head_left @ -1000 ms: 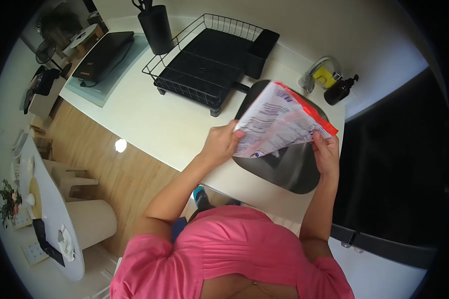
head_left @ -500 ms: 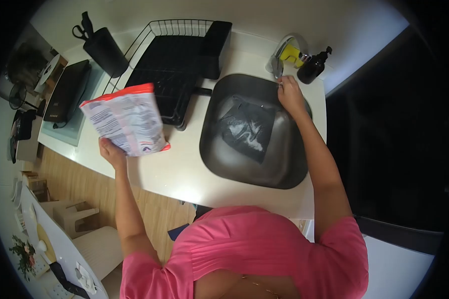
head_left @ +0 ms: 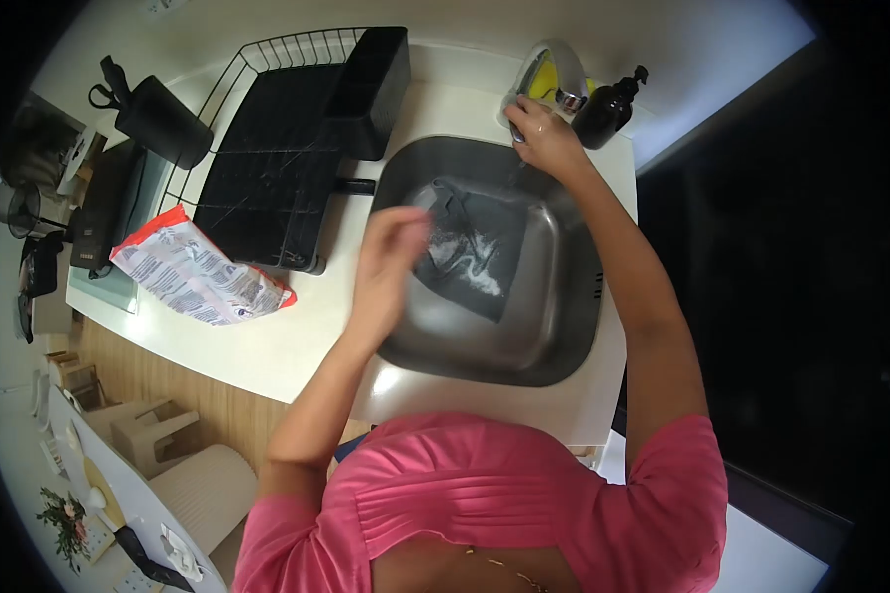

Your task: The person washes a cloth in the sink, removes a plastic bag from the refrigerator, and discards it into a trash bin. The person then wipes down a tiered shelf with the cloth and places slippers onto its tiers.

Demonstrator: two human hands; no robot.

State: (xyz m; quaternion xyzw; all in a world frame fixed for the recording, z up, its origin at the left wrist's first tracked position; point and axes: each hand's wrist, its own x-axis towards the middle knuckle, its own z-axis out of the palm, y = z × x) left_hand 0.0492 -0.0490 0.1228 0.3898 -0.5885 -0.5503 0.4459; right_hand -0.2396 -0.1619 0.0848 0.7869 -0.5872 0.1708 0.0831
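Note:
My right hand [head_left: 546,136] is closed on the lever at the side of the chrome faucet [head_left: 568,77], behind the sink [head_left: 554,341]. Over the left edge of the sink hangs my left hand [head_left: 394,252], blurred by motion, with no object visible in it. A dark grey cloth [head_left: 499,232] lies on the sink bottom, with white powder [head_left: 477,272] spread on it. The white and red plastic bag [head_left: 203,277] rests on the counter, left of my left hand and against the front of the dish rack.
A black dish rack [head_left: 267,168] stands left of the sink, with a black utensil holder [head_left: 163,121] beyond it. Behind the sink are a dark pump bottle [head_left: 608,109] and something yellow [head_left: 544,79]. A table [head_left: 158,504] and chairs are at lower left.
The bag went from both hands to my left hand, then onto the counter, released. My left hand moved back toward the sink. My right hand moved from the bag to the faucet.

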